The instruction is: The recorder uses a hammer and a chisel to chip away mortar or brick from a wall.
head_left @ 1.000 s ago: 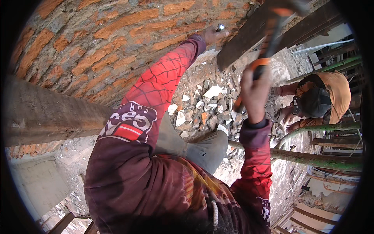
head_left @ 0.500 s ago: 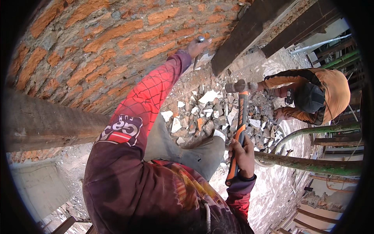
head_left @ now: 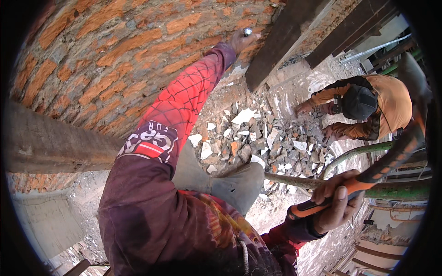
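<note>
right hand (head_left: 334, 202) grips hammer (head_left: 382, 161); left hand (head_left: 241, 40) perhaps chisel (head_left: 247, 31).

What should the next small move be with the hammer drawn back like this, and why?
Probably swing the hammer forward onto the chisel. The left hand holds that metal chisel against the brick wall, while the right hand grips the orange handle with the head raised well away. Aim carefully: the left fingers sit close to the struck end.

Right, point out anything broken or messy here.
Broken brick and mortar rubble lies heaped on the ground below the brick wall. The left hand holds a chisel there; the right hand grips a hammer.
</note>
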Demonstrator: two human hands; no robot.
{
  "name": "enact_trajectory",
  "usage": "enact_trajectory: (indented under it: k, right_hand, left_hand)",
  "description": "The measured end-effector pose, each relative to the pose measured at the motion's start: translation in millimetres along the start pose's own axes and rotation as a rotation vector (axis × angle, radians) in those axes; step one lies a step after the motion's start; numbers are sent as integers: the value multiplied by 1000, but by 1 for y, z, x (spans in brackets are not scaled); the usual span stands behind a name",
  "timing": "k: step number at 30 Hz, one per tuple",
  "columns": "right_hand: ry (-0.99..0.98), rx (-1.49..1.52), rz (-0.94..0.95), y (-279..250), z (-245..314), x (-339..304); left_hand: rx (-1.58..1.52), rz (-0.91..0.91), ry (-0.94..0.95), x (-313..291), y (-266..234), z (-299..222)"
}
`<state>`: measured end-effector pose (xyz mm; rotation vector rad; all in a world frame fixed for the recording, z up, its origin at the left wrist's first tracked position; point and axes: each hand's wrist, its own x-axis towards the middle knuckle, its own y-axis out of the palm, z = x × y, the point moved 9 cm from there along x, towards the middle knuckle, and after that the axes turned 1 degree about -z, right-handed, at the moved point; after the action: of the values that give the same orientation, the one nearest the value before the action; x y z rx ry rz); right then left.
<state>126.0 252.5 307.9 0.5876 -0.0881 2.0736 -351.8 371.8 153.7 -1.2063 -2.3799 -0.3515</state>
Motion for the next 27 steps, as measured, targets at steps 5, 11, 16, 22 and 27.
enact_trajectory:
  k: [5, 11, 16, 22, 27]
  right_hand:
    - [-541, 6, -40, 44, 54, 62]
    - [-544, -590, 72, 103, -82, 81]
    - [167, -658, 496, 111, -185, 66]
    - [36, -276, 252, 106, -39, 67]
    - [-659, -146, 5, 101, 85, 103]
  left_hand:
    - [246, 311, -121, -8, -1, 6]
    - [412, 301, -11, -18, 6, -3]
    - [382, 228, 289, -28, 7, 3]
    - [313, 194, -147, -9, -6, 58]
    - [292, 247, -178, -13, 6, 51]
